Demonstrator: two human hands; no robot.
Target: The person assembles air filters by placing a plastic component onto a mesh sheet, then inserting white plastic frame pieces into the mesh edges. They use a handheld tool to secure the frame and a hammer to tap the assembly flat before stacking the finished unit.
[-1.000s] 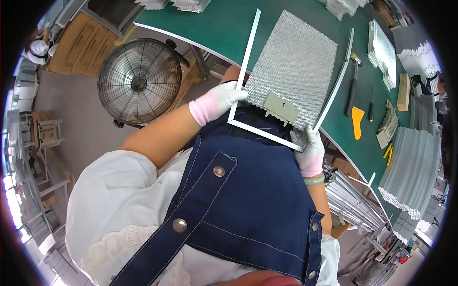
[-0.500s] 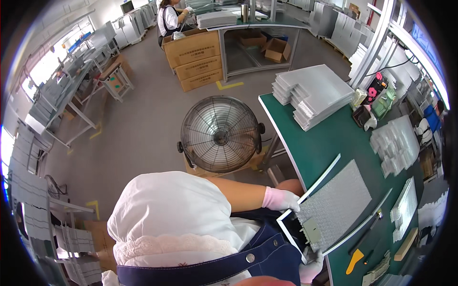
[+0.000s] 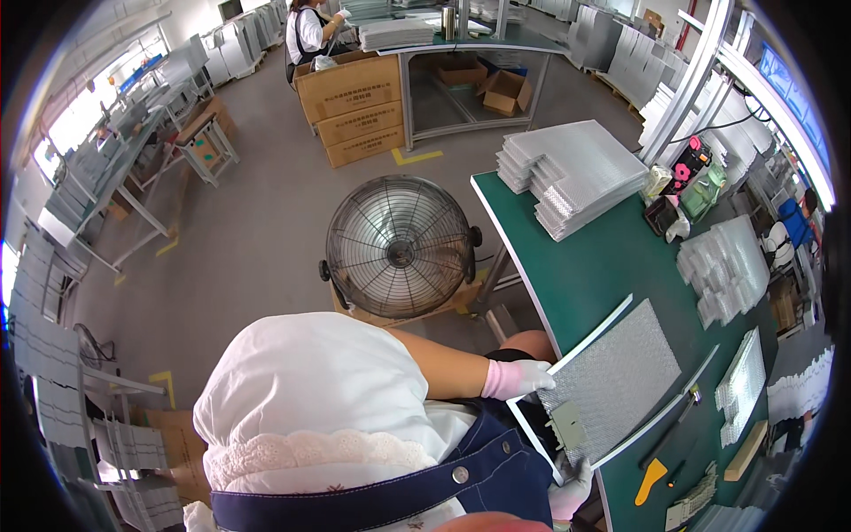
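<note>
A white three-sided frame [image 3: 534,441] straddles the near edge of the green bench, its two long side strips reaching away over the top. Between the strips lies a silver mesh panel [image 3: 620,377], with a small grey-beige plate [image 3: 566,425] at its near end. My left hand [image 3: 525,378], in a white and pink glove, is closed on the frame's left near corner. At the right near corner, my gloved right hand [image 3: 572,493] grips the frame, fingers bent round it and partly hidden. The right strip stands apart from the panel's edge.
Stacked silver mesh panels [image 3: 576,173] sit at the bench's far end, with another pile [image 3: 722,270] to the right. A yellow flat tool [image 3: 651,481] and wooden block [image 3: 745,450] lie right of the frame. A floor fan [image 3: 401,253] stands ahead; a co-worker [image 3: 310,35] is beyond.
The whole view has shifted slightly, so the scene sits a little further left. Both hands keep their hold on the frame, and the right strip lies slightly closer to the panel.
</note>
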